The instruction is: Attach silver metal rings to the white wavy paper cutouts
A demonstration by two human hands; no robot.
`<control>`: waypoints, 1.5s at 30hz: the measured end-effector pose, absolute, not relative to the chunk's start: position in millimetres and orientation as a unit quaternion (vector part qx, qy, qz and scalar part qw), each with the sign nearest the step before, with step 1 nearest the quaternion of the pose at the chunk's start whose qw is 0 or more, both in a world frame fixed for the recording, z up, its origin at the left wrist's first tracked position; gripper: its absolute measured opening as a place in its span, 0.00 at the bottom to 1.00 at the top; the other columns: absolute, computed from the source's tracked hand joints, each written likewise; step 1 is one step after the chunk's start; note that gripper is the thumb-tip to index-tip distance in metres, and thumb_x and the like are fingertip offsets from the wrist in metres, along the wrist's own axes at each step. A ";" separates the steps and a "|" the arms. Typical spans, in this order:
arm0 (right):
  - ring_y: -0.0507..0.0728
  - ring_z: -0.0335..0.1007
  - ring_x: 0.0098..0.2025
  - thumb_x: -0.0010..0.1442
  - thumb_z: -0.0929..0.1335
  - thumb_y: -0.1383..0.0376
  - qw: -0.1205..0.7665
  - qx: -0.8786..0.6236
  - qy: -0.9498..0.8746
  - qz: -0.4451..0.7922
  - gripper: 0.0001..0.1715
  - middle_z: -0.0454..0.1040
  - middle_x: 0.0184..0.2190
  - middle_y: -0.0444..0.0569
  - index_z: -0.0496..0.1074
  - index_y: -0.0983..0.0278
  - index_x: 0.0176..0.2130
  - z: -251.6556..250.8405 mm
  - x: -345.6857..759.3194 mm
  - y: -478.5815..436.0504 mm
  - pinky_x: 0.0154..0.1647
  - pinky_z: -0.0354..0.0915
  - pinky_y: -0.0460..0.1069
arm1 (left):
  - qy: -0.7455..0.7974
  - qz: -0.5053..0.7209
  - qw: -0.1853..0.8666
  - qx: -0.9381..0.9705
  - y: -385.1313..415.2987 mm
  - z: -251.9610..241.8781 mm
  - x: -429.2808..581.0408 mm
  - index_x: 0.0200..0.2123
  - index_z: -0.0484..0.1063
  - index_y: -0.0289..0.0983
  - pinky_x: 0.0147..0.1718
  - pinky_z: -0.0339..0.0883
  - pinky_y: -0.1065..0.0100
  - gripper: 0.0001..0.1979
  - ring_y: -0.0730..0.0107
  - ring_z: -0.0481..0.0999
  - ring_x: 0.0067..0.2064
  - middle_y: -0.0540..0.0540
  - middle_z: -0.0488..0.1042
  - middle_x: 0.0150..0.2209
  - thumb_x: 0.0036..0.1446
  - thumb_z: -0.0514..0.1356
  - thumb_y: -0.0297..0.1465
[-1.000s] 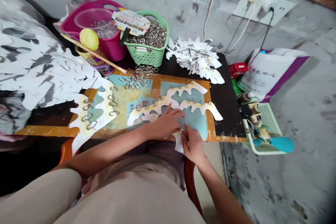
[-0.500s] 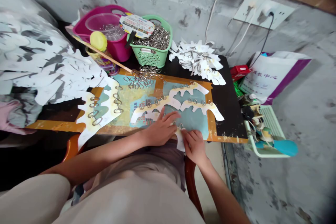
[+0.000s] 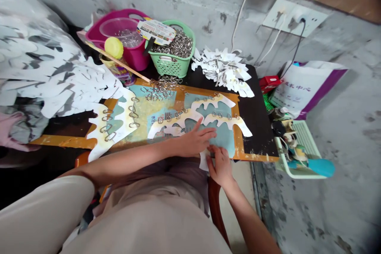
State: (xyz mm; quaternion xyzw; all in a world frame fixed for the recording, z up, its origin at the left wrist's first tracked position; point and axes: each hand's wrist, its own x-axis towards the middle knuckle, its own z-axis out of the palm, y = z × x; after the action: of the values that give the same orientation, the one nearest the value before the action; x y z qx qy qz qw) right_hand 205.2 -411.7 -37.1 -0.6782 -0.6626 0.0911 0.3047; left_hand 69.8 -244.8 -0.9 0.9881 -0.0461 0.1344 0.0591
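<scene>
Paper cutout [image 3: 203,162] juts past the near edge of the painted board [image 3: 175,94], its long axis running near to far. Right hand [image 3: 220,166] pinches it with the fingertips; left hand [image 3: 193,142] lies spread just left of it, nearer the far end

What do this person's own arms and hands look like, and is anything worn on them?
The left hand and right hand are bare, with no gloves, rings or watch visible. The left forearm emerges from a loose beige sleeve.
</scene>
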 end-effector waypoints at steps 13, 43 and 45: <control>0.64 0.63 0.46 0.68 0.62 0.68 0.260 -0.656 -0.703 0.085 0.20 0.73 0.51 0.53 0.70 0.62 0.57 -37.9 207.0 -411.6 0.46 0.60 0.60 | 0.017 0.143 0.149 0.978 -246.8 0.3 47.1 0.53 0.67 0.36 0.67 0.27 0.37 0.17 0.52 0.57 0.67 0.39 0.72 0.55 0.60 0.56 0.23; 0.61 0.61 0.39 0.69 0.57 0.68 0.184 -0.718 -0.671 0.029 0.22 0.66 0.35 0.53 0.68 0.65 0.58 -38.7 191.3 -392.3 0.39 0.51 0.54 | 0.145 0.246 0.142 0.948 -272.8 -31.5 39.4 0.36 0.65 0.36 0.66 0.45 0.42 0.06 0.67 0.78 0.42 0.47 0.77 0.34 0.66 0.51 0.24; 0.61 0.61 0.38 0.69 0.57 0.68 0.189 -0.716 -0.671 0.029 0.22 0.66 0.34 0.53 0.68 0.66 0.58 -39.9 192.4 -393.0 0.39 0.51 0.54 | 0.148 0.243 0.150 0.947 -272.4 -30.8 39.8 0.36 0.65 0.37 0.66 0.43 0.41 0.06 0.67 0.78 0.42 0.47 0.77 0.34 0.66 0.51 0.24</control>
State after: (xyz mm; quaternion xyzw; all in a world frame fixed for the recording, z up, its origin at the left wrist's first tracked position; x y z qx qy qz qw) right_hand 192.4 -393.0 -39.9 -0.7164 -0.6710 0.0293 0.1889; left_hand 39.8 -272.4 -30.8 0.9470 0.1477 0.2429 0.1497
